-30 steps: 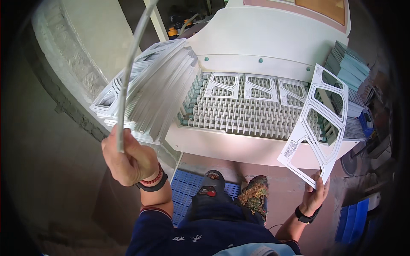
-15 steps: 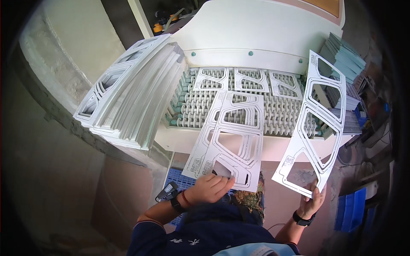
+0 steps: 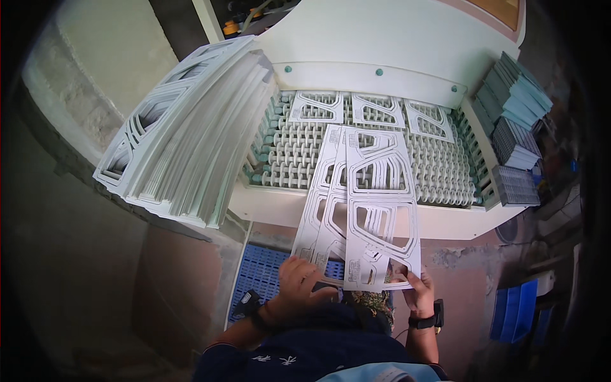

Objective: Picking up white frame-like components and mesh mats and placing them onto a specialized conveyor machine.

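Note:
Several white flat panels with black outlined cut-outs lie fanned over the front edge of the roller bed. My right hand (image 3: 417,294) grips the lower right corner of the top cut-out panel (image 3: 407,223), thumb on its face. This panel overlaps the other panels (image 3: 307,245), which fan out to its left. At their lower left edge is my left hand (image 3: 299,281), open, fingers spread and thumb stretched to the right. Whether it touches them is hard to tell. Three small cut-out panels (image 3: 375,112) lie in a row at the back of the rollers.
A white machine's roller bed (image 3: 293,153) spans ahead, under a tall white cover (image 3: 382,44). A thick leaning stack of white panels (image 3: 178,140) stands at the left. At the right are stacked pale green sheets (image 3: 519,89) and a blue bin (image 3: 514,310). A blue plastic grate (image 3: 258,274) lies low.
My right hand has brought its panel leftward from the right side, onto the others. My left hand has opened from its grip and shifted slightly left.

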Available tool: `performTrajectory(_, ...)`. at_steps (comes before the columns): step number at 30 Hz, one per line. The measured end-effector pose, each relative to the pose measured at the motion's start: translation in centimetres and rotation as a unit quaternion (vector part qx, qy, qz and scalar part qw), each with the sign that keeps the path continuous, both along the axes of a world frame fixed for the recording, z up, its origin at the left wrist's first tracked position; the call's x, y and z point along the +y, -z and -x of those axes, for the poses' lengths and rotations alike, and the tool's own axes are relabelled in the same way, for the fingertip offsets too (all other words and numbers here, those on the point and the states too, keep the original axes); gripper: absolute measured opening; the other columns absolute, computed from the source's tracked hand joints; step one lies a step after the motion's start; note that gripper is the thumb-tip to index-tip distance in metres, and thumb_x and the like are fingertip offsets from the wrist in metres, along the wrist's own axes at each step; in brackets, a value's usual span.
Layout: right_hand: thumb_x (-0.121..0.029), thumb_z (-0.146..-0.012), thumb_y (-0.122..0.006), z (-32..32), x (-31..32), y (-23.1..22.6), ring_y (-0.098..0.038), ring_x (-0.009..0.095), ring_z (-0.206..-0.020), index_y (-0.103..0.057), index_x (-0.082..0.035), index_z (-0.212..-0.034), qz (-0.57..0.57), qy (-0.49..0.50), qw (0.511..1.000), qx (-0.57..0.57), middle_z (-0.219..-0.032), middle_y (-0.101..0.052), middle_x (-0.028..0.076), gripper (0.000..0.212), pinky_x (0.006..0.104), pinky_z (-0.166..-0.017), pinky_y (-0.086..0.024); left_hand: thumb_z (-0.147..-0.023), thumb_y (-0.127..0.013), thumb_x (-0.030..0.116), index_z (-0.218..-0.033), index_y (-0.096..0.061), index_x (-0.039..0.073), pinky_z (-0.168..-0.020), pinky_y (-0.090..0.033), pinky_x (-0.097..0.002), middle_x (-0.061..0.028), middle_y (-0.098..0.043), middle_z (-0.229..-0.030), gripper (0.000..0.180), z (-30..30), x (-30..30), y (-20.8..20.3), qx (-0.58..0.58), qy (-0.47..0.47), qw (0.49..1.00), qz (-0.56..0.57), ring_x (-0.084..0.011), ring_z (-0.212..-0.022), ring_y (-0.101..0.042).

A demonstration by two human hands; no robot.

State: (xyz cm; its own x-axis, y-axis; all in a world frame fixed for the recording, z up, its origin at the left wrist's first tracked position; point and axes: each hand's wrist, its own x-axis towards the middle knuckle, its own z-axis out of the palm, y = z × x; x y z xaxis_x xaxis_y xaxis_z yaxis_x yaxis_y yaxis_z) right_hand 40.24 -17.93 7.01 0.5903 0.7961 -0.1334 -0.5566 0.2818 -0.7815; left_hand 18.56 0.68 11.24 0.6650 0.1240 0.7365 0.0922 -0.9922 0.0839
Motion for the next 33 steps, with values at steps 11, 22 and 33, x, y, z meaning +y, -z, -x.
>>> performTrajectory(11, -0.002, -0.083, -0.058, 0.9, 3.0, 0.7, -0.057, 0.02, -0.097, -0.044, 0.005, -0.119, 0.073, 0.035, 0.993, -0.081, -0.113, -0.055, 0.015, 0.039, 0.0333, -0.082, -0.048, -0.095, -0.041, 0.022, -0.11, -0.054, -0.005, -0.069, -0.053, -0.0281, -0.0124, -0.063, -0.094, 0.033, 1.4, 5.7, 6.0, -0.03, 0.103, 0.468, 0.877, -0.0159, -0.082, -0.063)
performTrajectory(22, -0.013, -0.078, -0.07, 0.7, 3.3, -1.0, -0.057, 0.011, -0.079, -0.062, 0.005, -0.097, 0.202, -0.02, 0.965, -0.167, -0.09, -0.064, 0.008, 0.027, 0.0253, -0.075, -0.045, -0.09, -0.051, 0.011, -0.101, -0.059, -0.008, -0.069, -0.05, -0.0235, -0.01, -0.064, -0.09, 0.024, 0.1, 3.5, 4.5, -0.061, 0.095, 0.509, 0.853, -0.0133, -0.078, -0.062)
performTrajectory(33, -0.006, -0.077, -0.066, -0.5, -0.8, -0.3, -0.058, 0.016, -0.088, -0.054, 0.007, -0.109, 0.051, 0.109, 0.992, -0.024, -0.103, -0.061, 0.011, 0.037, 0.0274, -0.079, -0.045, -0.09, -0.052, 0.015, -0.091, -0.06, -0.004, -0.054, -0.052, -0.0265, -0.013, -0.065, -0.075, 0.02, 3.3, 5.3, 3.1, -0.166, -0.037, 0.551, 0.817, -0.0167, -0.06, -0.063)
